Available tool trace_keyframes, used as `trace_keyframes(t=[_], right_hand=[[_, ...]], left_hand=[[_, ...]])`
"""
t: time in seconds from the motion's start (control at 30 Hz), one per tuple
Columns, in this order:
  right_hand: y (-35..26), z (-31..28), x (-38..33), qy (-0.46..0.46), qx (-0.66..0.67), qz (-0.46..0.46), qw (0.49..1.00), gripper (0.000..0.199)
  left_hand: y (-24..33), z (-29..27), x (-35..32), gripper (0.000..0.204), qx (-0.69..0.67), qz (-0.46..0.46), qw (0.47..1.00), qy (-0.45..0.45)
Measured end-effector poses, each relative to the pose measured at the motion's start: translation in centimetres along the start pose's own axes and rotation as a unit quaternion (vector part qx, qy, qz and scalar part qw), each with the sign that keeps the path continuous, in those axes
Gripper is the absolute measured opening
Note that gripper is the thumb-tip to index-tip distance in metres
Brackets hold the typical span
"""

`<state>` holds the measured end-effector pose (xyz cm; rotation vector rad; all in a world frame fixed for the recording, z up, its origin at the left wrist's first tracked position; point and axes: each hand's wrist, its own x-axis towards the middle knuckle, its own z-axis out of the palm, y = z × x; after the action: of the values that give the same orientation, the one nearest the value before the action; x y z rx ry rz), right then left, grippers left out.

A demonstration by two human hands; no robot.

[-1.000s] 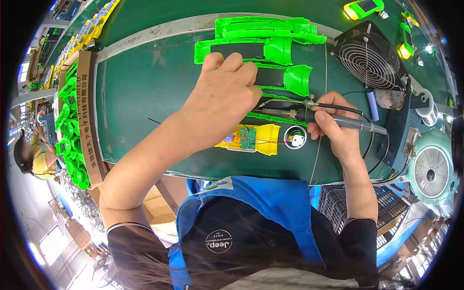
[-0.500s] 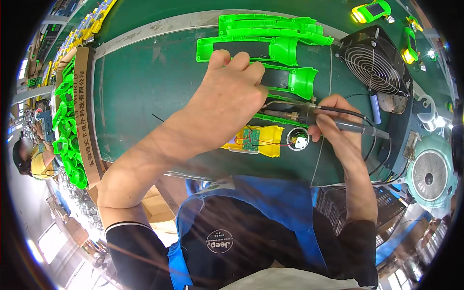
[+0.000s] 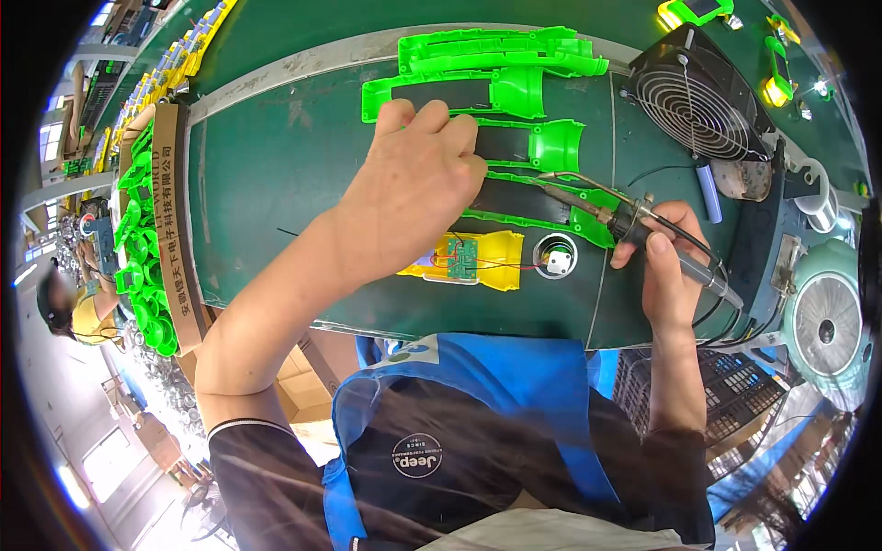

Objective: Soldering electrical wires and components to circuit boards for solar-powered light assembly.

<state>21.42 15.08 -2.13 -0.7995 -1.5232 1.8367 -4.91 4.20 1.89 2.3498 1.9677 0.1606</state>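
Note:
My left hand (image 3: 413, 179) is closed, fingers curled down over the left ends of the green plastic housings; whatever they pinch is hidden. In my right hand (image 3: 673, 275) is a soldering iron (image 3: 627, 223) with a thin curved tube alongside it. Its tip points left, above a green housing (image 3: 593, 220) with a dark panel, apart from my left hand. Close to my left wrist lies a yellow housing (image 3: 503, 261) with a green circuit board (image 3: 463, 258). Wires run from it to a round silver lamp cup (image 3: 557, 256).
More green housings (image 3: 514, 50) lie at the back. A black fan (image 3: 694, 96) stands at the back right, near a blue cylindrical cell (image 3: 708, 194) and a solder spool (image 3: 816, 195). At left is a cardboard box (image 3: 172, 230) of green parts; a pale green fan (image 3: 825, 329) is at right.
The soldering iron's tip has drawn back from beside my left hand, to the right and upward. My left hand stays closed over the housings. The whole view has shifted slightly.

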Motion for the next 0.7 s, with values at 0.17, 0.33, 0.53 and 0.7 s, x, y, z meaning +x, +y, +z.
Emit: trace_keyframes(t=[0.17,0.33,0.53,0.7], right_hand=[[0.0,-0.5,-0.4,-0.005,0.009,-0.007,1.000,0.027],[0.2,-1.6,-0.9,0.025,-0.061,-0.070,0.995,0.032],[0.6,0.9,1.5,0.063,0.056,-0.121,0.989,0.033],[1.6,4.5,3.0,0.075,0.069,-0.107,0.989,0.035]], left_hand=[[0.5,-0.3,-0.1,0.005,0.008,-0.028,1.000,-0.011],[-0.3,-2.2,-1.5,0.011,-0.111,-0.030,0.993,0.014],[1.5,-0.2,-5.1,0.023,-0.215,-0.031,0.972,0.091],[4.4,2.0,-3.7,0.021,-0.147,-0.013,0.960,0.240]])
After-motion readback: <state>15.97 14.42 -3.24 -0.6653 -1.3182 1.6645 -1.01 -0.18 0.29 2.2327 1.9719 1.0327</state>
